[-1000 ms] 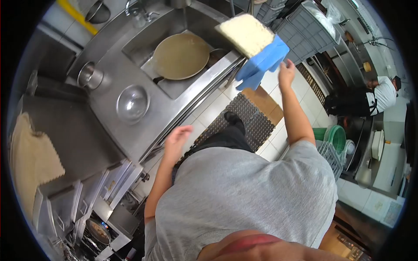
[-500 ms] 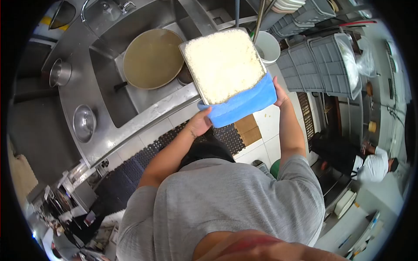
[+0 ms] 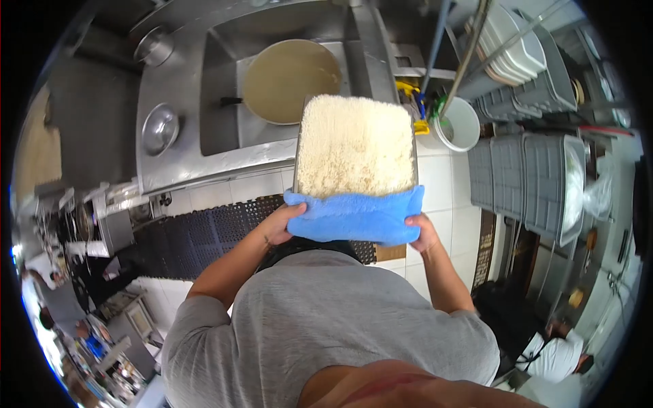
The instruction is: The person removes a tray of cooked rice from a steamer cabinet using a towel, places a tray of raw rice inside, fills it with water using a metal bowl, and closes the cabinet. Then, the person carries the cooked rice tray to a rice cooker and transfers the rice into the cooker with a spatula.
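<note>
In front of my body I carry a deep metal pan (image 3: 298, 160) filled with white grains that look like rice (image 3: 357, 146). A blue cloth (image 3: 355, 217) wraps its near edge. My left hand (image 3: 280, 226) is closed on the cloth and the pan's near left corner. At the near right corner my right hand (image 3: 423, 233) grips in the same way, thumb on top. Beyond the pan, a large round pot (image 3: 277, 123) of cloudy liquid (image 3: 292, 78) stands in the steel sink (image 3: 218, 68), its dark handle pointing left.
On the counter left of the sink are a metal bowl (image 3: 160, 130) and a small steel pot (image 3: 155, 49). A white bucket (image 3: 466, 129) and stacked grey crates (image 3: 544, 183) stand to the right. Another person (image 3: 554, 353) is at lower right. Dark perforated mats (image 3: 197, 238) cover some floor.
The pan has come closer to my body and now points straight ahead instead of tilting sideways. My view has turned, so the sink and crates appear rotated. Both hands keep hold.
</note>
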### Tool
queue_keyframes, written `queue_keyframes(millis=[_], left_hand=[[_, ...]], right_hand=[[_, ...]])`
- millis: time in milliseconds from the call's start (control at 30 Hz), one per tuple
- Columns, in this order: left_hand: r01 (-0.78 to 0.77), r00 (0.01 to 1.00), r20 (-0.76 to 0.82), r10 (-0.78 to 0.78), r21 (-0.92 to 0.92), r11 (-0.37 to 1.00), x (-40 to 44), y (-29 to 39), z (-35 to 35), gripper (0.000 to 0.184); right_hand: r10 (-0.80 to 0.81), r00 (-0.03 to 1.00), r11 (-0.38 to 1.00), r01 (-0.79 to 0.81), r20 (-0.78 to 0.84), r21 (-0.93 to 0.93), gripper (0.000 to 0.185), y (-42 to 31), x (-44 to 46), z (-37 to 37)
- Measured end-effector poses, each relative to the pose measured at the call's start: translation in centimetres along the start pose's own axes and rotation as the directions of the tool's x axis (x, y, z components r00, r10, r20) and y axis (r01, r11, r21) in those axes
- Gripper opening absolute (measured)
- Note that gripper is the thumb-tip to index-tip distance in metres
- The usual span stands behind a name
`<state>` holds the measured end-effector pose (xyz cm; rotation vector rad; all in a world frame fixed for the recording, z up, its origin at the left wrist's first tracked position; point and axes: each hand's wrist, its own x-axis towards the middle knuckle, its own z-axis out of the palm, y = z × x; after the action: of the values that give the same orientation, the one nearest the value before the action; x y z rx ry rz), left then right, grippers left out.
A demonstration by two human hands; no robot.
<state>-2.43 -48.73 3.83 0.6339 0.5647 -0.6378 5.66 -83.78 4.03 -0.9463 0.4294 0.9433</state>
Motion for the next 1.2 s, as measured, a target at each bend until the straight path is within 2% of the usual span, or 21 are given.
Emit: queue_keyframes(millis=[167, 233, 400, 467, 600, 700, 867, 933, 967, 1067, 1100, 1167, 1200], left_hand=[[-0.185, 0.975, -0.144, 0.169, -0.103, 0.977, -8.2, -1.2, -2.5, 0.061], [-0.285, 0.941, -0.224, 0.252, -0.126, 0.950, -12.2, -2.0, -3.0, 0.061], [-0.560, 0.790, -0.424, 0.442, -0.208, 0.802, -22.7, -5.6, -4.5, 0.066], [-0.669, 0.699, -0.485, 0.525, -0.184, 0.720, -26.6, -7.9, -6.3, 0.066], [-0.761, 0.584, -0.553, 0.595, -0.116, 0.639, -32.0, -10.6, -10.4, 0.062], [-0.772, 0.616, -0.469, 0.633, -0.198, 0.604, -32.8, -9.9, -13.8, 0.057], [-0.774, 0.625, -0.436, 0.648, -0.235, 0.588, -29.2, -8.5, -19.5, 0.054], [-0.757, 0.648, -0.416, 0.638, -0.261, 0.599, -26.7, -7.3, -21.4, 0.054], [-0.776, 0.624, -0.442, 0.645, -0.253, 0.578, -25.8, -6.3, -21.3, 0.055], [-0.802, 0.591, -0.490, 0.641, -0.270, 0.532, -22.5, -4.2, -20.9, 0.057], [-0.813, 0.579, -0.501, 0.644, -0.289, 0.506, -21.4, -3.4, -21.0, 0.058], [-0.833, 0.546, -0.588, 0.597, -0.307, 0.460, -19.1, -2.2, -20.7, 0.059], [-0.847, 0.523, -0.635, 0.568, -0.311, 0.432, -18.2, -2.1, -20.6, 0.060]], right_hand=[[0.094, 0.984, 0.995, -0.090, 0.153, -0.033, 0.059, 2.2, 1.2, 6.1], [0.164, 0.970, 0.983, -0.147, 0.180, -0.107, 0.059, 2.6, 2.0, 9.8], [0.306, 0.898, 0.919, -0.192, 0.317, -0.343, 0.061, 5.1, 4.2, 20.6], [0.352, 0.869, 0.892, -0.198, 0.348, -0.407, 0.061, 7.9, 4.8, 24.9], [0.392, 0.818, 0.871, -0.183, 0.420, -0.455, 0.062, 13.7, 4.7, 31.1], [0.359, 0.839, 0.875, -0.149, 0.409, -0.461, 0.064, 15.7, 6.8, 32.5], [0.319, 0.852, 0.894, -0.126, 0.415, -0.430, 0.062, 17.0, 9.6, 33.6], [0.308, 0.853, 0.898, -0.114, 0.422, -0.426, 0.059, 17.1, 13.2, 32.4], [0.288, 0.861, 0.907, -0.104, 0.420, -0.409, 0.057, 16.4, 14.6, 32.1], [0.333, 0.832, 0.914, -0.168, 0.444, -0.370, 0.039, 14.3, 18.9, 31.9], [0.351, 0.831, 0.824, -0.055, 0.432, -0.564, 0.043, 12.6, 20.4, 31.9], [0.399, 0.831, 0.511, 0.149, 0.387, -0.847, 0.051, 8.8, 23.6, 32.9], [0.413, 0.846, 0.144, 0.305, 0.338, -0.941, 0.053, 3.9, 23.0, 35.1]])
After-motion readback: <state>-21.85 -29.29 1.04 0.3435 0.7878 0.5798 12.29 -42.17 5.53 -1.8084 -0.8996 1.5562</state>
